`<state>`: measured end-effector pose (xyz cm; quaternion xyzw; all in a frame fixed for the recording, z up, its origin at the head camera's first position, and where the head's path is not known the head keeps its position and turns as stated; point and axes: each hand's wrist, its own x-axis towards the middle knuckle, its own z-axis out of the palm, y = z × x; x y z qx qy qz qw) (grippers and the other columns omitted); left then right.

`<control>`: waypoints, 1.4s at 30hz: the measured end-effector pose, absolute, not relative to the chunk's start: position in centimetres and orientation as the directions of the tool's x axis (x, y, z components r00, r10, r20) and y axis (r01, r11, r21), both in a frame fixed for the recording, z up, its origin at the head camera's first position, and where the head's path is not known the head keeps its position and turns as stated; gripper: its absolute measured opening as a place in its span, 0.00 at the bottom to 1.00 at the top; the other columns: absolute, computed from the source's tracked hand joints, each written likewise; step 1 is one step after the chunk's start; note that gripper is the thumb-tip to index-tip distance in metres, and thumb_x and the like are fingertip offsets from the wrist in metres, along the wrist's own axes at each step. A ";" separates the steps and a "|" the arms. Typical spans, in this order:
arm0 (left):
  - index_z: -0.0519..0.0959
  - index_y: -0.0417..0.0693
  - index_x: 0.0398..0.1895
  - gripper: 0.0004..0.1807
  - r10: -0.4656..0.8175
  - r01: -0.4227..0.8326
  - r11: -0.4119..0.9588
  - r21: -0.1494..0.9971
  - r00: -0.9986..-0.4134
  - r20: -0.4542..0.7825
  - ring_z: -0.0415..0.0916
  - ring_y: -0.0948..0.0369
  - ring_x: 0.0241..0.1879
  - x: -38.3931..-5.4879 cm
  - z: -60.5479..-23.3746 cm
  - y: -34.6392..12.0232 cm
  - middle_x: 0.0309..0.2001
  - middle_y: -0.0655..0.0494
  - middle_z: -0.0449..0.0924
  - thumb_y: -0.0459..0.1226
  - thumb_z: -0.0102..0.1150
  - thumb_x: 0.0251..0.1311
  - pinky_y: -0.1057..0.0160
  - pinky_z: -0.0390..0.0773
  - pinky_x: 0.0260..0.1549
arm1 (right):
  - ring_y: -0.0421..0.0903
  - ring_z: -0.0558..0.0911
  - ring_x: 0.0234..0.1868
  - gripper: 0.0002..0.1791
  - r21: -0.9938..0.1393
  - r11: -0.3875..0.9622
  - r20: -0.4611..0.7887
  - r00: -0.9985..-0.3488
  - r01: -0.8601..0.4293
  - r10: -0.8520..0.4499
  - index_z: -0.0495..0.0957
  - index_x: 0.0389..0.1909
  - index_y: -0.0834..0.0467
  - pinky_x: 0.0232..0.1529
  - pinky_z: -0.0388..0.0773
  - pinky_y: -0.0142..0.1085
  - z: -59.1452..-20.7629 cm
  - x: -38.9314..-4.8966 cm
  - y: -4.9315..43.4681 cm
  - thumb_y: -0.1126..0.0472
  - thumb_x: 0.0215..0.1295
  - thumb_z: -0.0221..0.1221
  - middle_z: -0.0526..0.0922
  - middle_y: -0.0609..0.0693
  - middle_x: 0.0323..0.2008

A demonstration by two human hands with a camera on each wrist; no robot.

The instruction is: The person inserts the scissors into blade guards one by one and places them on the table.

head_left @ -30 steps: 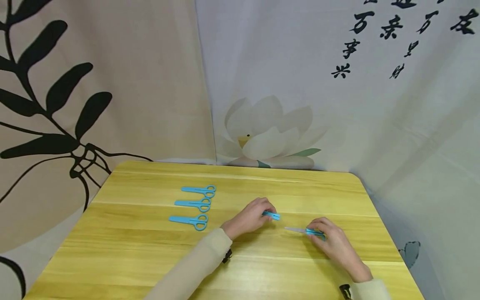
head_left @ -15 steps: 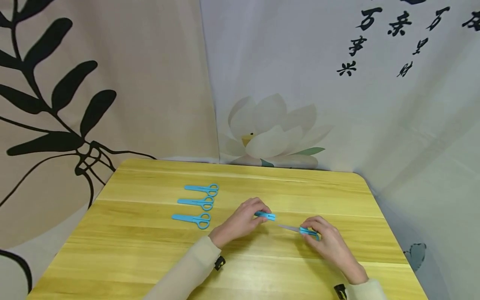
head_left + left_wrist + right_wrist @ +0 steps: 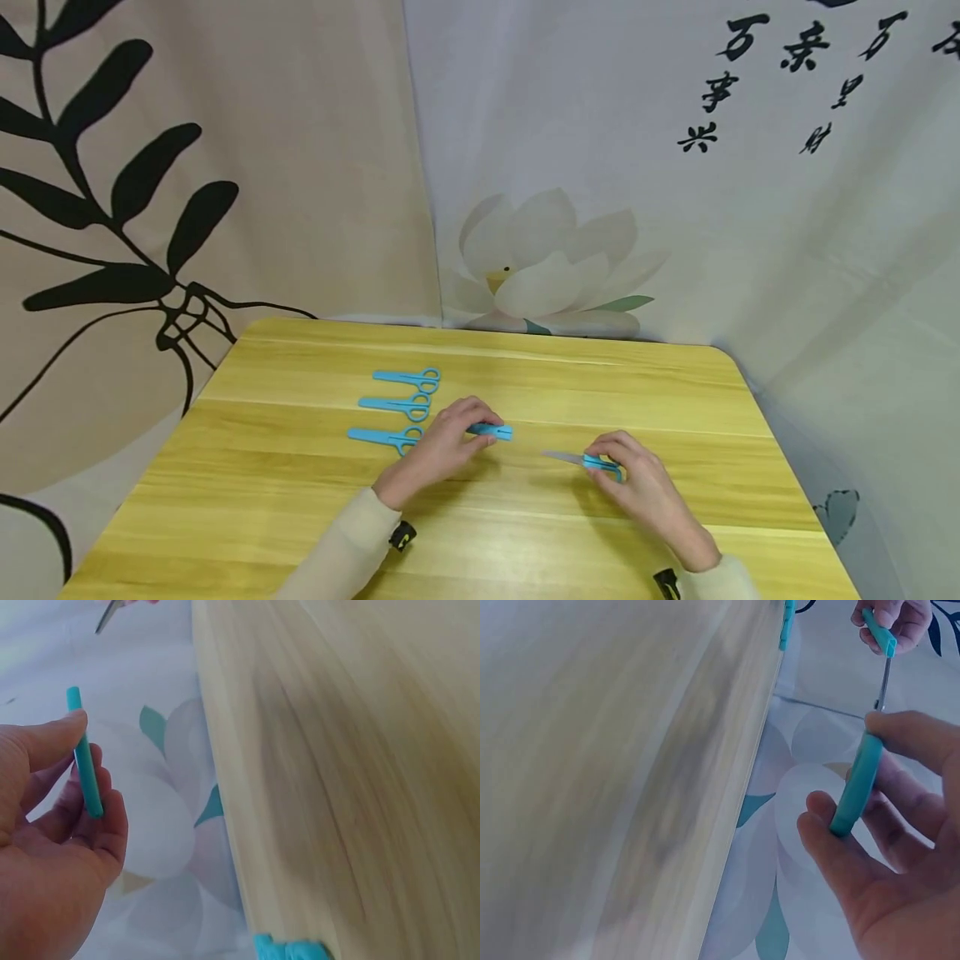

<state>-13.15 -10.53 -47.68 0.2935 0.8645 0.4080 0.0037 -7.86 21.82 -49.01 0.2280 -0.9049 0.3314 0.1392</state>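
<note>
My left hand (image 3: 442, 446) pinches a blue blade cover (image 3: 491, 432) between thumb and fingers. In the left wrist view the cover (image 3: 86, 761) shows as a slim tube with the thumb laid on its side. My right hand (image 3: 637, 479) holds a pair of scissors (image 3: 602, 464) by the blue handles, their bare metal blades pointing left toward the cover. A gap separates blade tip and cover in the head view. The right wrist view shows the blue handle (image 3: 857, 784) edge-on between thumb and fingers. Both hands are above the table.
Three blue scissors with covered blades lie in a column on the left of the wooden table (image 3: 300, 517): far scissors (image 3: 408, 379), middle scissors (image 3: 396, 405), near scissors (image 3: 378, 437). My left hand partly overlaps the near pair's handles. A printed curtain (image 3: 315, 167) hangs behind the table.
My left hand has moved left with the blade cover, widening its gap from the blades, and now overlaps the near scissors. My right hand keeps its hold, shifting slightly left in view.
</note>
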 end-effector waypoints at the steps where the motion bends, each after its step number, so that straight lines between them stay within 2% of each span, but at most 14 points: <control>1: 0.85 0.53 0.50 0.09 0.503 0.501 0.494 0.711 -0.831 0.236 0.76 0.62 0.50 -13.1 -47.6 -10.8 0.47 0.65 0.79 0.36 0.66 0.69 0.54 0.76 0.53 | 0.38 0.81 0.40 0.15 -0.534 0.675 0.407 -0.855 -0.509 -0.323 0.86 0.40 0.49 0.39 0.82 0.37 -48.9 -7.9 21.6 0.69 0.57 0.75 0.82 0.41 0.46; 9: 0.86 0.53 0.51 0.10 0.476 0.487 0.530 0.694 -0.848 0.231 0.74 0.61 0.51 -12.2 -47.2 -12.6 0.48 0.65 0.79 0.36 0.67 0.69 0.54 0.77 0.52 | 0.41 0.82 0.39 0.16 -0.510 0.662 0.445 -0.827 -0.549 -0.343 0.85 0.39 0.52 0.38 0.82 0.37 -48.7 -8.3 20.3 0.71 0.54 0.76 0.83 0.44 0.45; 16: 0.85 0.54 0.51 0.10 0.472 0.516 0.552 0.654 -0.841 0.265 0.74 0.63 0.50 -11.2 -47.4 -13.6 0.48 0.68 0.79 0.37 0.67 0.68 0.52 0.76 0.51 | 0.37 0.80 0.38 0.15 -0.507 0.643 0.455 -0.812 -0.574 -0.366 0.85 0.39 0.53 0.37 0.82 0.35 -48.7 -8.5 19.1 0.70 0.54 0.76 0.83 0.45 0.45; 24: 0.86 0.53 0.49 0.10 0.428 0.518 0.565 0.642 -0.849 0.309 0.76 0.60 0.52 -10.7 -47.2 -14.3 0.49 0.65 0.79 0.34 0.70 0.66 0.51 0.76 0.51 | 0.43 0.83 0.37 0.14 -0.477 0.640 0.474 -0.790 -0.602 -0.389 0.86 0.39 0.56 0.35 0.83 0.34 -48.2 -8.9 17.2 0.69 0.54 0.77 0.83 0.46 0.44; 30: 0.86 0.51 0.49 0.11 0.416 0.516 0.594 0.617 -0.854 0.314 0.76 0.58 0.53 -10.4 -47.2 -14.6 0.49 0.62 0.79 0.35 0.70 0.65 0.50 0.77 0.52 | 0.40 0.82 0.37 0.13 -0.463 0.618 0.503 -0.762 -0.636 -0.407 0.86 0.38 0.56 0.35 0.83 0.32 -47.8 -9.2 15.8 0.68 0.54 0.77 0.83 0.46 0.43; 36: 0.86 0.50 0.48 0.11 0.408 0.542 0.596 0.592 -0.840 0.358 0.76 0.58 0.51 -10.2 -47.6 -14.8 0.49 0.61 0.80 0.33 0.72 0.63 0.55 0.80 0.49 | 0.41 0.83 0.38 0.13 -0.438 0.639 0.491 -0.764 -0.632 -0.420 0.86 0.38 0.54 0.36 0.83 0.33 -47.6 -9.3 14.6 0.66 0.54 0.78 0.82 0.45 0.44; 42: 0.86 0.50 0.48 0.11 0.425 0.551 0.603 0.577 -0.834 0.353 0.75 0.59 0.51 -9.9 -47.9 -14.9 0.48 0.61 0.79 0.34 0.72 0.63 0.57 0.80 0.49 | 0.41 0.83 0.38 0.13 -0.432 0.668 0.451 -0.786 -0.606 -0.422 0.87 0.39 0.54 0.37 0.83 0.34 -47.6 -9.2 13.8 0.65 0.54 0.78 0.82 0.44 0.43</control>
